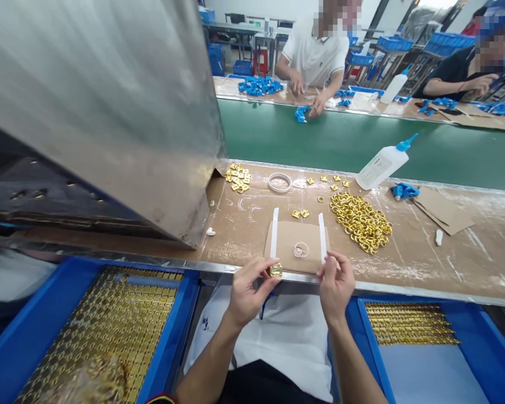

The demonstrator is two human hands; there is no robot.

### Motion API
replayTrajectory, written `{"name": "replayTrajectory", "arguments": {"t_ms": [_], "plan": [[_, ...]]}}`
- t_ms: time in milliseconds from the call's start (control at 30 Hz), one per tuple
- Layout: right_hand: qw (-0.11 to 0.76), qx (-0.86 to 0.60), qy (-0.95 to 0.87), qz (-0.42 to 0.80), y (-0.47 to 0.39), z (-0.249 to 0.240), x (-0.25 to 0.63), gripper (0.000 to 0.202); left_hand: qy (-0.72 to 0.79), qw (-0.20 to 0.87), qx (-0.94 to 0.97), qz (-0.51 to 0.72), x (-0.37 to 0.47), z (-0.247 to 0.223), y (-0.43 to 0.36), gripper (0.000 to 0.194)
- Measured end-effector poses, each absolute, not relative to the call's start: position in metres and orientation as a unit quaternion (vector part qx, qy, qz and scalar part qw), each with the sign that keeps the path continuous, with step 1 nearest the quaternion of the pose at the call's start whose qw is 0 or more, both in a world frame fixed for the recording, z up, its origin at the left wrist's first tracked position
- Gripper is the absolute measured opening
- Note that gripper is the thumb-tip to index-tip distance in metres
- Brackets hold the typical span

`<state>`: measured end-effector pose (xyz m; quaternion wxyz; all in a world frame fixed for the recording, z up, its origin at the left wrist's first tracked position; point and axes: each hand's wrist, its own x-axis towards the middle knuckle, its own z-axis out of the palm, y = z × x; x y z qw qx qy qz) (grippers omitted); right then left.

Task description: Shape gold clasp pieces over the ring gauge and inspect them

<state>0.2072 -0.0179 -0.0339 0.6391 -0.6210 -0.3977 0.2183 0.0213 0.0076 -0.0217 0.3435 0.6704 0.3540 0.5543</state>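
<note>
The left hand (246, 289) is pinching a gold piece (276, 270) between thumb and forefinger, and the piece is sitting just over the counter's (421, 283) near edge, at the near left corner of a brown card (289, 233). The right hand (336, 280) is curling by the card's other near corner, thumb and fingertips drawn nearly together; whether it is gripping anything, I cannot tell. A clear ring (301, 249) is lying on the card between two white strips (274, 233), and a heap of gold rings (361, 223) is spreading beyond, to the right. From where I'm standing, the piece is looking like small, shiny metal: light, stiff, probably slick, likelier to slip or scratch than to bend. Its side edges are offering the best hold, with a light fingertip pinch leaving the face uncovered. The card is looking thin and flexible, so flat pressure near its edges is suiting it.
</note>
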Motion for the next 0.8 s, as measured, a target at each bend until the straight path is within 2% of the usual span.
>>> {"name": "replayTrajectory", "arguments": {"t_ms": [167,267,433,633,800], "plan": [[0.529,-0.530,-0.503,0.432,-0.051,0.014,0.170,0.042,0.336,0.334,0.695,0.541,0.006,0.004,-0.012,0.022],[0.494,-0.480,-0.513,0.512,-0.058,0.032,0.151,0.045,0.338,0.342,0.679,0.555,-0.004,0.012,-0.025,0.022],[0.453,-0.448,-0.510,0.578,-0.060,0.041,0.132,0.046,0.353,0.385,0.628,0.578,-0.025,0.021,-0.047,0.027],[0.408,-0.410,-0.517,0.631,-0.059,0.043,0.102,0.048,0.321,0.515,0.505,0.613,-0.053,0.017,-0.064,0.044],[0.358,-0.372,-0.557,0.651,-0.045,0.032,0.066,0.048,0.318,0.495,0.445,0.675,-0.078,0.000,-0.070,0.043]]}}
